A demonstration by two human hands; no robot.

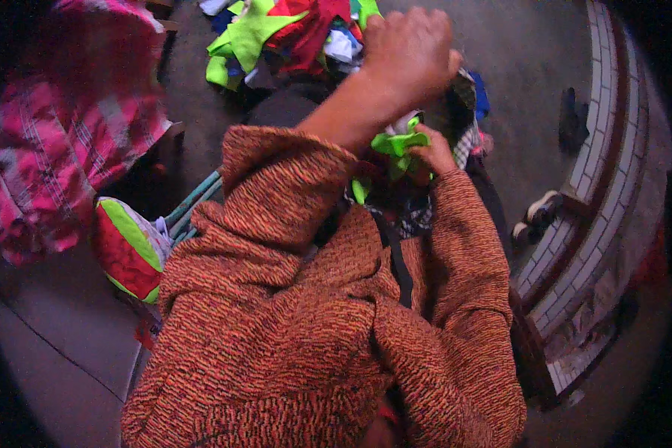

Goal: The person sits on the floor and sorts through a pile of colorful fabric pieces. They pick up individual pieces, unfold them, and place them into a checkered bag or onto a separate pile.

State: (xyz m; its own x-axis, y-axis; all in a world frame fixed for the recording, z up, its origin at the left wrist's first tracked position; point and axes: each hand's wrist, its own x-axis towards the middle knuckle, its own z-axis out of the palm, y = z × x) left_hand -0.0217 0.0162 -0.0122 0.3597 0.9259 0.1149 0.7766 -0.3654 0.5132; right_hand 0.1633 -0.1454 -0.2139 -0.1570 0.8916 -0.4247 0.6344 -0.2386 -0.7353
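1. The bright neon-green, crumpled piece of thin fabric is at the right hand, in front of the person's body and below the left wrist. It looks soft and matte, bunched into uneven folds with loose, flap-like edges.
2. The right hand's fingers pinch the fabric at its right side.
3. The left hand is raised farther forward, back upward, its fingers curled in like a fist; I cannot tell whether they grip anything.
4. A black-and-white checked cloth lies just right of the right hand, near a small blue cloth.
5. Beyond the left forearm sits a loose heap of neon-green, red, white and blue cloth scraps on the grey floor.
6. At the left, a red, neon-green and white padded-looking piece stands tilted beside teal bars, near a pink-and-grey plaid cloth.
7. The picture is dim and grainy, so any label or lettering on the fabrics is probably too blurred to read.
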